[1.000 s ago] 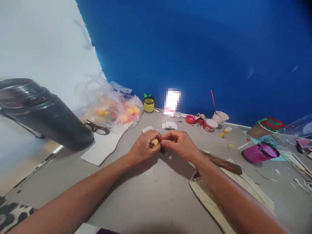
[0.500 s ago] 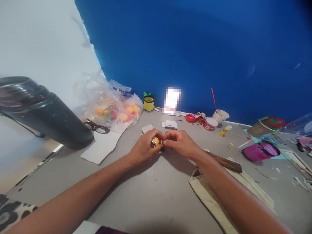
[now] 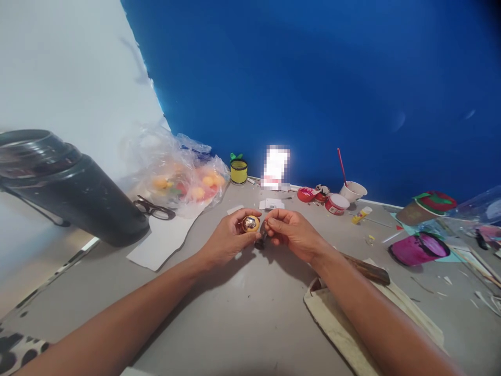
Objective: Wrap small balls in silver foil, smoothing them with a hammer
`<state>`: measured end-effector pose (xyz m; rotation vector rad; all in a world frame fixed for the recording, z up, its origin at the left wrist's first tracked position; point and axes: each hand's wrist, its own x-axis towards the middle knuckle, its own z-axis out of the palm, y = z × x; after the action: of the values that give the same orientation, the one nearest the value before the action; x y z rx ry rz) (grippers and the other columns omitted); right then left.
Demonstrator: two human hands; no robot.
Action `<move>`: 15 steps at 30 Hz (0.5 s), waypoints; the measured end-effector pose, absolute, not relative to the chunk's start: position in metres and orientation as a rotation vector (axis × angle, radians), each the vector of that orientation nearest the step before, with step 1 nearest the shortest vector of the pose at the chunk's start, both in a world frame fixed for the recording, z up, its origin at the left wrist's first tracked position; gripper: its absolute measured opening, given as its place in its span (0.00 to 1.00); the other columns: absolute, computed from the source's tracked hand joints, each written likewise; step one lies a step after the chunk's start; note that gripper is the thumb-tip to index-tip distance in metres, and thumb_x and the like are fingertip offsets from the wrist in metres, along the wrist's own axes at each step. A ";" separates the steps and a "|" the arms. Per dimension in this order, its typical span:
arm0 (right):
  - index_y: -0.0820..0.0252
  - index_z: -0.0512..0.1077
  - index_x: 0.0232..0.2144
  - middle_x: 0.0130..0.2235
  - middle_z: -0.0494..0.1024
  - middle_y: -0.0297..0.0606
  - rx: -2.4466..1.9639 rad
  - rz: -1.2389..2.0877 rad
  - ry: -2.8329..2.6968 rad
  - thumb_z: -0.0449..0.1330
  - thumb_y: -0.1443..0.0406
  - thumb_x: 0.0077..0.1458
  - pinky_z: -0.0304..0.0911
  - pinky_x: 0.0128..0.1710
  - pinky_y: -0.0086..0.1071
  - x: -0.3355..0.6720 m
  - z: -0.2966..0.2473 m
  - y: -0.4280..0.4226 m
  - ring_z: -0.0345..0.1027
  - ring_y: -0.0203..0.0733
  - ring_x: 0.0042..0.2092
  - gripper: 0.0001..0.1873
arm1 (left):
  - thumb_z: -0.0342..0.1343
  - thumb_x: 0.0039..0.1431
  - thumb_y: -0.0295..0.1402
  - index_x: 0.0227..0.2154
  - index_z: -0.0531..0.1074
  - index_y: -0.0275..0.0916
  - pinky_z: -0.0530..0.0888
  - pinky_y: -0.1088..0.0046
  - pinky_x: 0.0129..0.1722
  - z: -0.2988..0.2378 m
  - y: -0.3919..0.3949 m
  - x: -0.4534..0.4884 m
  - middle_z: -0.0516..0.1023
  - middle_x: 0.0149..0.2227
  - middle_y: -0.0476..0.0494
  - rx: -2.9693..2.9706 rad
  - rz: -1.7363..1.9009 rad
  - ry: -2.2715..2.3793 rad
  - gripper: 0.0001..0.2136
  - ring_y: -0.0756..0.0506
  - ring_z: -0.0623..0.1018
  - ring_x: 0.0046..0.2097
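Note:
My left hand [image 3: 227, 239] is closed round a small yellow round object with a shiny metal cap [image 3: 250, 223], held just above the grey table [image 3: 242, 313]. My right hand [image 3: 291, 232] is right beside it, fingers pinched together on a small dark piece [image 3: 261, 241] that hangs below the fingertips. The two hands almost touch at the middle of the table.
A black cylinder [image 3: 74, 193] lies at the left, with black scissors [image 3: 154, 209] and white paper [image 3: 162, 240] beside it. A plastic bag of coloured balls [image 3: 183, 180], a yellow tin [image 3: 239, 171], red paint pots [image 3: 336, 202], a white cup [image 3: 353, 190] and a cloth bag [image 3: 352, 318] lie around.
My left hand has turned the yellow object so its shiny cap faces up, and my right hand has drawn slightly away from it with the dark piece.

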<state>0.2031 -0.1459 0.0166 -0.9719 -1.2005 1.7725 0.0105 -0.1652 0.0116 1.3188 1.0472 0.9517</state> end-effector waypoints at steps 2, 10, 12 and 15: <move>0.61 0.76 0.29 0.27 0.73 0.33 -0.957 1.784 -1.206 0.76 0.53 0.43 0.59 0.24 0.26 0.201 0.016 -0.148 0.64 0.33 0.28 0.21 | 0.64 0.49 0.30 0.52 0.71 0.37 0.70 0.74 0.29 0.015 -0.167 0.011 0.75 0.29 0.51 1.332 0.944 1.064 0.24 0.50 0.75 0.29; 0.60 0.78 0.30 0.29 0.78 0.35 -0.973 1.706 -1.236 0.76 0.55 0.42 0.58 0.26 0.27 0.200 0.017 -0.149 0.67 0.33 0.28 0.18 | 0.65 0.52 0.33 0.55 0.73 0.38 0.75 0.72 0.31 0.013 -0.168 0.011 0.79 0.35 0.48 1.366 1.017 1.053 0.25 0.49 0.78 0.32; 0.61 0.78 0.29 0.27 0.78 0.35 -0.994 1.679 -1.248 0.76 0.55 0.41 0.58 0.26 0.28 0.200 0.018 -0.150 0.67 0.33 0.28 0.18 | 0.66 0.51 0.33 0.52 0.75 0.37 0.77 0.71 0.33 0.012 -0.168 0.010 0.81 0.37 0.46 1.375 1.039 1.053 0.23 0.48 0.79 0.34; 0.61 0.78 0.29 0.26 0.78 0.35 -1.020 1.667 -1.261 0.76 0.55 0.41 0.58 0.26 0.28 0.198 0.019 -0.152 0.68 0.34 0.27 0.18 | 0.66 0.51 0.33 0.50 0.76 0.37 0.78 0.69 0.36 0.013 -0.169 0.010 0.81 0.38 0.45 1.411 1.059 1.086 0.21 0.46 0.80 0.36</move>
<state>0.1978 -0.1517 0.0188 -1.0199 -1.2609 1.6667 0.0102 -0.1688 0.0129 1.4111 1.0863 1.0591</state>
